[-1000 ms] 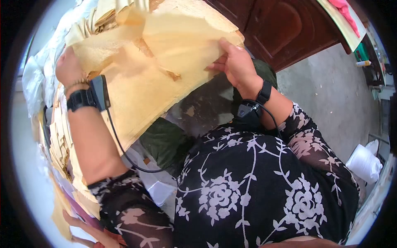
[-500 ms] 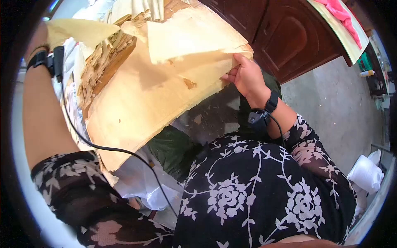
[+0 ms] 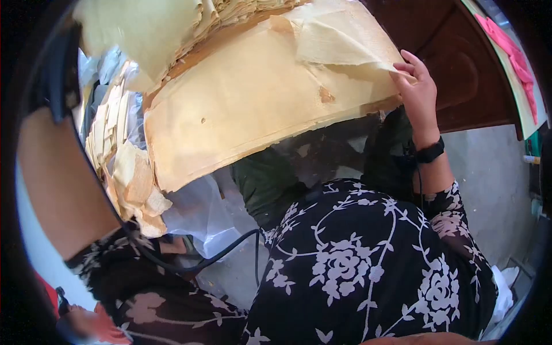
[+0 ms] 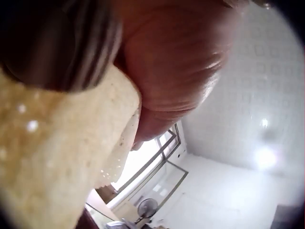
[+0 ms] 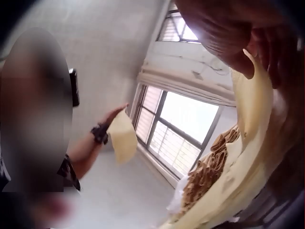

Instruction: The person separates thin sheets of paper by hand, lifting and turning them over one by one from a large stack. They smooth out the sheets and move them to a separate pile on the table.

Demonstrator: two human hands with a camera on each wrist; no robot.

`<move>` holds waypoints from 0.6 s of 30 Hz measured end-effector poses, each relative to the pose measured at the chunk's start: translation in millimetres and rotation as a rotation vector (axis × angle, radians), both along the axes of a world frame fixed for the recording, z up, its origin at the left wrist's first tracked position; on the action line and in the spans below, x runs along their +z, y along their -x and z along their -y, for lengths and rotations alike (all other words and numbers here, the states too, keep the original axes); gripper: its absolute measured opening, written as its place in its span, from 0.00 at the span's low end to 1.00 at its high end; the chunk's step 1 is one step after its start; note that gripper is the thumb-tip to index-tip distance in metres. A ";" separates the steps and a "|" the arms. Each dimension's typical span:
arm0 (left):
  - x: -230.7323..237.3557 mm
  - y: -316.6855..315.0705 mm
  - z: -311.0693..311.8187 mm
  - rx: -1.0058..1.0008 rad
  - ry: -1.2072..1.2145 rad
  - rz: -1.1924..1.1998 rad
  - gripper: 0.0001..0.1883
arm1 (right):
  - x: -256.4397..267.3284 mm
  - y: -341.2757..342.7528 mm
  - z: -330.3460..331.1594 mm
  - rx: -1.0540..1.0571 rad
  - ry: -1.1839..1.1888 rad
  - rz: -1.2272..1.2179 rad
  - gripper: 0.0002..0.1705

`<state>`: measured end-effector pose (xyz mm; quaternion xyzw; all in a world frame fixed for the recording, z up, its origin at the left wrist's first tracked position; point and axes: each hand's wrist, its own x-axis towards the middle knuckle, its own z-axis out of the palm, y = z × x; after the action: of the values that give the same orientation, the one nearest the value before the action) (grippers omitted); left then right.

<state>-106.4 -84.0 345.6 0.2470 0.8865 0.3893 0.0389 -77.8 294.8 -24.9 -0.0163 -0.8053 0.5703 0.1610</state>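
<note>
My left hand (image 4: 176,52) is raised high at the upper left and holds a thin, limp pale-yellow sheet (image 3: 132,40). In the right wrist view this sheet hangs down from the raised fingers. My right hand (image 3: 420,95) pinches the right edge of another pale sheet (image 3: 339,49) between thumb and fingers. That sheet is partly folded over on a wide stack of similar sheets (image 3: 230,121). A small brown patch and a dark spot mark the top of the stack. In the head view the left hand itself is lost in the dark rim.
Folded, ruffled sheets (image 3: 230,20) are piled behind the stack. Broken pieces (image 3: 138,178) lie at its left end, by clear plastic (image 3: 201,213). A dark red cabinet (image 3: 460,75) stands to the right. Another person (image 3: 98,322) shows at lower left.
My left hand has lifted a sheet off the stack and carried it up to the left. The right hand stays at the right edge. The head view has swung left.
</note>
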 end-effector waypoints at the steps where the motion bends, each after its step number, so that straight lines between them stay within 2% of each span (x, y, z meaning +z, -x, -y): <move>1: -23.6 1.3 9.8 -0.052 -0.030 0.074 0.23 | 2.5 1.5 -5.1 -0.036 -0.161 -0.075 0.26; 2: -47.1 2.7 19.7 -0.100 -0.057 0.150 0.24 | 11.8 -0.2 -1.8 -0.048 -0.170 -0.078 0.26; 4: -133.8 47.7 78.7 0.350 -0.182 0.170 0.21 | 33.5 -4.9 7.9 -0.049 -0.578 -0.070 0.24; 5: -173.1 65.9 93.1 0.078 0.319 -0.145 0.15 | 29.4 -0.8 7.8 -0.042 -0.777 -0.161 0.23; 6: -205.5 58.0 88.1 0.168 0.373 -0.016 0.14 | 25.9 3.0 9.0 -0.050 -0.788 -0.164 0.23; 7: -248.4 61.2 94.1 0.221 0.422 -0.013 0.13 | 23.0 7.8 10.0 0.003 -0.876 -0.222 0.22; 8: -270.9 57.8 89.0 0.214 0.524 -0.074 0.13 | 20.9 13.6 11.9 0.061 -0.964 -0.284 0.21; 9: -282.3 54.4 83.9 0.229 0.579 -0.118 0.13 | 25.2 15.9 15.3 0.087 -0.955 -0.253 0.20; 10: -295.6 55.1 81.0 0.230 0.565 -0.124 0.13 | 24.0 20.9 16.1 0.083 -0.969 -0.258 0.20; 12: -303.1 52.3 66.0 0.391 0.500 -0.288 0.14 | 27.9 29.2 18.7 0.148 -1.029 -0.238 0.17; 13: -302.5 51.5 61.8 0.460 0.462 -0.261 0.17 | 32.0 31.0 19.6 0.148 -1.038 -0.239 0.17; 14: -300.9 46.9 58.0 0.461 0.455 -0.263 0.17 | 41.2 32.8 23.1 0.104 -0.863 -0.020 0.15; 15: -300.0 40.3 54.5 0.481 0.394 -0.477 0.18 | 46.4 35.8 24.8 0.060 -0.681 0.195 0.16; 16: -301.5 33.1 50.4 0.498 0.328 -0.689 0.20 | 40.9 44.8 18.1 0.057 -0.688 0.195 0.16; 18: -299.6 -15.9 36.8 0.496 0.343 -0.695 0.23 | 20.5 64.2 -2.1 0.144 0.451 0.498 0.22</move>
<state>-90.5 -120.8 46.0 0.1334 0.9310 0.1284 -0.3145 -142.0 296.9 -4.5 -0.1332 -0.6726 0.7225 -0.0889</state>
